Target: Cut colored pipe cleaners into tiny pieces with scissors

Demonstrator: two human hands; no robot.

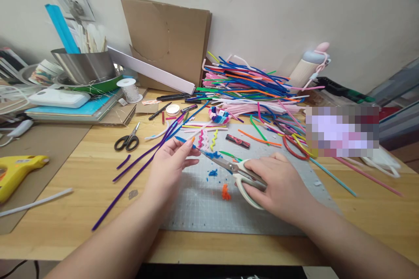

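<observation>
My left hand [170,163] pinches a short blue pipe cleaner [183,141] with an orange tip, held over the grey cutting mat [203,209]. My right hand [278,185] grips white-handled scissors [240,170], whose blades point left toward the blue piece. Blue fluff bits [213,155] and an orange scrap [225,192] lie on the mat below the blades. A long purple pipe cleaner [131,178] runs diagonally across the wooden table left of my left hand.
A large heap of coloured pipe cleaners [248,87] lies behind the mat. Black scissors [127,141] and a yellow glue gun [16,170] sit at left. Cardboard [165,39], a metal bowl [83,65] and a thread spool [129,89] stand at the back.
</observation>
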